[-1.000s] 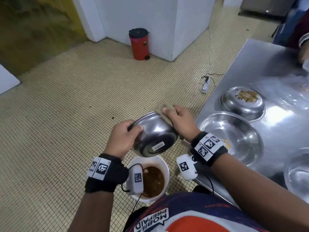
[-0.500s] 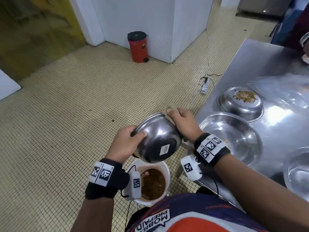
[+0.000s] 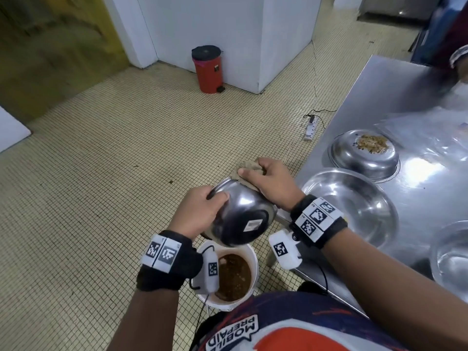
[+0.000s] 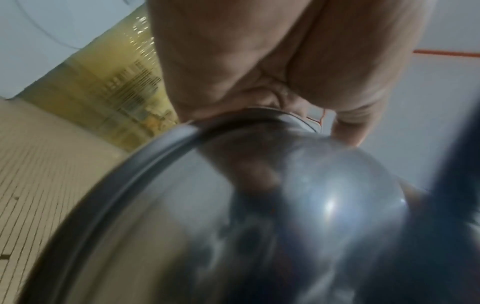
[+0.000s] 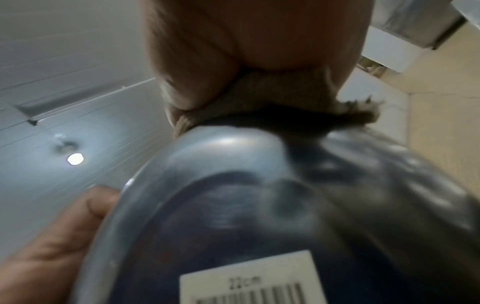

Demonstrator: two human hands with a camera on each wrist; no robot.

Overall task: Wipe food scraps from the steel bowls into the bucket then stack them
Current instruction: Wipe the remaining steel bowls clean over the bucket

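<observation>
A steel bowl (image 3: 241, 214) is tipped with its underside and barcode label towards me, held above the white bucket (image 3: 250, 254) of brown scraps on the floor. My left hand (image 3: 200, 211) grips the bowl's rim on the left, thumb on the outside wall; the left wrist view shows that rim (image 4: 145, 164) under the palm. My right hand (image 3: 268, 183) holds a beige cloth (image 3: 247, 167) against the bowl's far rim. The right wrist view shows the cloth (image 5: 262, 98) pinched over the bowl (image 5: 259, 205). The bowl's inside is hidden.
On the steel table (image 3: 395, 92) at the right lie an upside-down bowl (image 3: 364, 155) with food scraps on top, a wide clean bowl (image 3: 354, 206) and part of another bowl (image 3: 453, 257). A red pedal bin (image 3: 207, 69) stands by the wall. A power strip (image 3: 311, 129) lies on the tiled floor.
The bowl has tipped a little further over the bucket, and my right hand with the cloth has stayed at its far rim. The left hand's grip is the same.
</observation>
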